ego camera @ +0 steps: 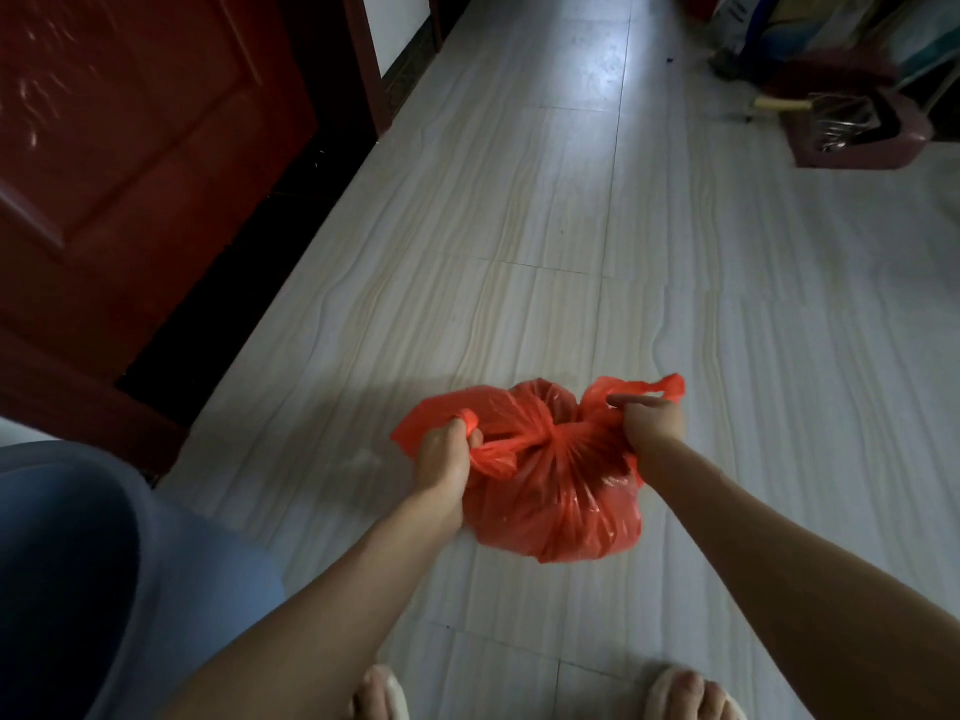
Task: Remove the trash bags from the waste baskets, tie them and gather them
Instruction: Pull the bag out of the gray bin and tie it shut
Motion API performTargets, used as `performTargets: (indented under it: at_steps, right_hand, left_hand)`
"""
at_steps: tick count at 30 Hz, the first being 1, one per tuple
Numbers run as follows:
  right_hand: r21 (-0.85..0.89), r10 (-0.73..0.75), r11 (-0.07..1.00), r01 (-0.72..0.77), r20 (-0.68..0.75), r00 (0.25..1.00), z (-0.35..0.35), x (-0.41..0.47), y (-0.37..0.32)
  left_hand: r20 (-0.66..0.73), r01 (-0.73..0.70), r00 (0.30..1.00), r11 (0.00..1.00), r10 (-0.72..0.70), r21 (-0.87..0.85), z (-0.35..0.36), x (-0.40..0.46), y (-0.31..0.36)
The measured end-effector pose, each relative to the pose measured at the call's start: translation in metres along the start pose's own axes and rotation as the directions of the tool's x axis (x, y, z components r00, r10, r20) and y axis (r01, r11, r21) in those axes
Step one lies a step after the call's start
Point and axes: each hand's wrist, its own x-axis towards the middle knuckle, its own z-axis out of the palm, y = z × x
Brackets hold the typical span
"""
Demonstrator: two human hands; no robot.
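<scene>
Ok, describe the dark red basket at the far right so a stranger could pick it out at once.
Follow the pale tiled floor away from the orange-red plastic trash bag that the left hand and right hand pull by its handles, toward the clutter at the upper right. There sits a squarish dark red plastic waste basket. Alone among its neighbours, it is lined with a shiny clear bag.
</scene>
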Motion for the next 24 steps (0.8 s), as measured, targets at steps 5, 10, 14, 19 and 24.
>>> performTargets:
  at_steps: [5, 10, 14, 19, 24]
  right_hand:
    - [0.092, 0.143, 0.985, -0.143, 0.003, 0.99, -0.015, 0.007, 0.005]
    - [0.068, 0.146, 0.987, -0.143, -0.043, 0.988, -0.017, 0.007, 0.01]
    - [-0.011, 0.056, 0.998, -0.056, 0.043, 0.997, -0.02, 0.009, 0.018]
    - [0.016, 0.023, 1.0, -0.026, 0.17, 0.985, -0.019, 0.002, 0.015]
    - [0.194, 0.073, 0.971, -0.14, 0.319, 0.945, -0.015, -0.002, 0.011]
  left_hand:
    - [0.064, 0.17, 0.985, 0.96, -0.16, -0.221, -0.006, 0.005, -0.004]
    - [0.145, 0.237, 0.968, 0.938, -0.206, -0.254, -0.015, 0.012, -0.005]
    - [0.357, 0.39, 0.875, 0.913, -0.328, -0.117, -0.032, 0.011, 0.003]
    - [0.658, 0.401, 0.701, 0.915, -0.276, -0.044, -0.062, 0.016, 0.017]
    - [0.675, 0.483, 0.723, 0.806, -0.147, -0.341, -0.043, 0.017, 0.005]
